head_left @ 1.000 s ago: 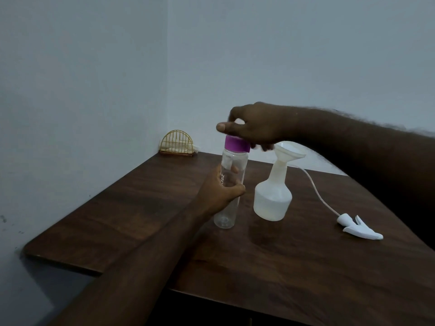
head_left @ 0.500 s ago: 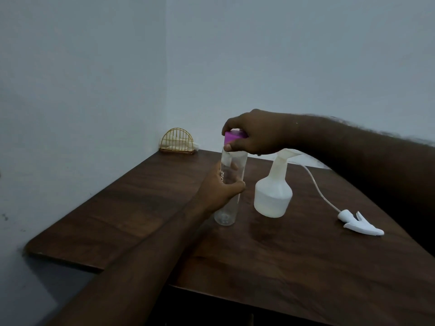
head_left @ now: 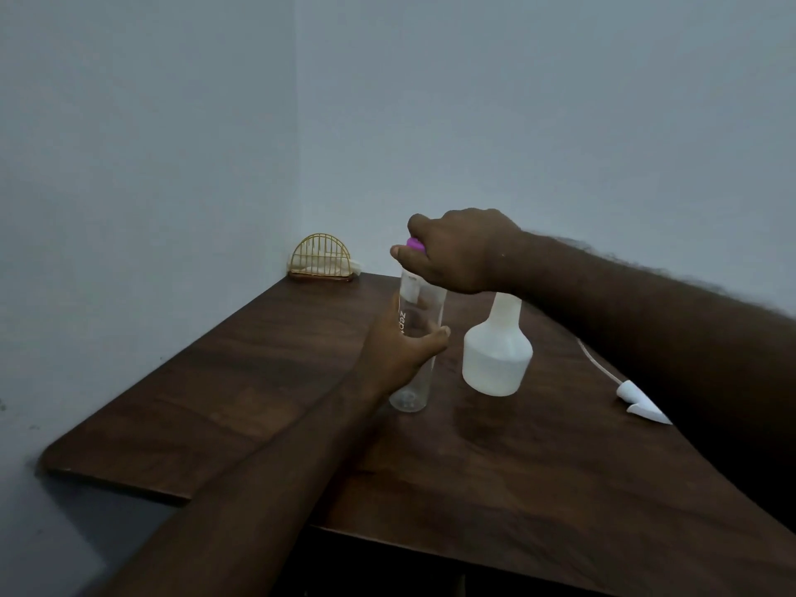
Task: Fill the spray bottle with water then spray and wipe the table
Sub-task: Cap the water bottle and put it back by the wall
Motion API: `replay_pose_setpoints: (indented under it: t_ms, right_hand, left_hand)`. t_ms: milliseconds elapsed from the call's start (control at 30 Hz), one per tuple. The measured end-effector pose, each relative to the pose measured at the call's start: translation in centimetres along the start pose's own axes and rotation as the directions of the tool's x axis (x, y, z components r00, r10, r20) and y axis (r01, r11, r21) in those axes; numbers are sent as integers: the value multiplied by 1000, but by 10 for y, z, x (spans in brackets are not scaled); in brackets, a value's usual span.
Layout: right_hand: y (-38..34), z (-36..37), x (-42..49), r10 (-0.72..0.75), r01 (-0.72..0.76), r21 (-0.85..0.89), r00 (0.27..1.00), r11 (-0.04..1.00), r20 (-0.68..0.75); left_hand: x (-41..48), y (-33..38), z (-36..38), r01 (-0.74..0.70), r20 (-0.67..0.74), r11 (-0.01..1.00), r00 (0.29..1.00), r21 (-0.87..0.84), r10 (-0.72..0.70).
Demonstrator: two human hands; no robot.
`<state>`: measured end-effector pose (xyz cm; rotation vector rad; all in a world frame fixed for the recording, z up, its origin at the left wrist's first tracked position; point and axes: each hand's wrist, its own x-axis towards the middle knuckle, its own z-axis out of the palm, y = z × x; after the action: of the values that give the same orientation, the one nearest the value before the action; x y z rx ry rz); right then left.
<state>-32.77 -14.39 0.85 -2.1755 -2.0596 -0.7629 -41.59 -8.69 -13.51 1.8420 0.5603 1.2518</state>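
A person's left hand (head_left: 405, 351) grips a clear water bottle (head_left: 415, 338) standing on a dark wooden table (head_left: 495, 467) set into the corner of a dim, pale grey-walled room, while the right hand (head_left: 456, 252) closes over its purple cap (head_left: 414, 243). Just beside it stands the white spray bottle (head_left: 496, 351), uncapped, its spray head (head_left: 639, 400) and tube lying apart on the right. A gold wire holder (head_left: 321, 262) sits against the far wall
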Motion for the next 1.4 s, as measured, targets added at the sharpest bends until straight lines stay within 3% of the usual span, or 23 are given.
replay_pose_setpoints:
  t_ms: [233, 333, 467, 567, 667, 767, 900, 1100, 1400]
  right_hand:
    - [-11, 5, -3, 157, -154, 63, 987, 986, -42]
    - [-19, 14, -13, 253, -213, 285, 962, 934, -108]
    - [-22, 43, -36, 397, -243, 626, 910, 741, -116]
    - [-28, 73, -50, 403, -319, 692, 914, 647, 45]
    - [-39, 107, -54, 365, -332, 691, 925, 642, 105]
    - [-46, 127, -47, 407, -341, 758, 907, 556, 109]
    - [-52, 140, -30, 440, -354, 835, 885, 422, 152]
    - [-49, 167, 4, 457, -412, 829, 862, 379, 219]
    - [-47, 228, 87, 611, -470, 847, 754, 248, 240]
  left_hand:
    - [-9, 5, 9, -47, -101, 998, 994, 39, 50]
    - [-13, 6, 5, -24, -116, 997, 993, 70, 32]
    - [-29, 4, -9, 17, 79, 960, 996, 278, -41]
    - [-37, -8, -25, 17, 264, 880, 951, 474, -161]
    - [-33, -21, -30, 103, 334, 903, 907, 417, -257]
    - [-21, -35, -32, 194, 267, 893, 909, 406, -319]
    - [-4, -51, -35, 188, 231, 888, 924, 419, -304]
    - [32, -81, -36, 196, 157, 852, 939, 485, -305]
    - [113, -138, -31, 211, 49, 847, 962, 487, -268]
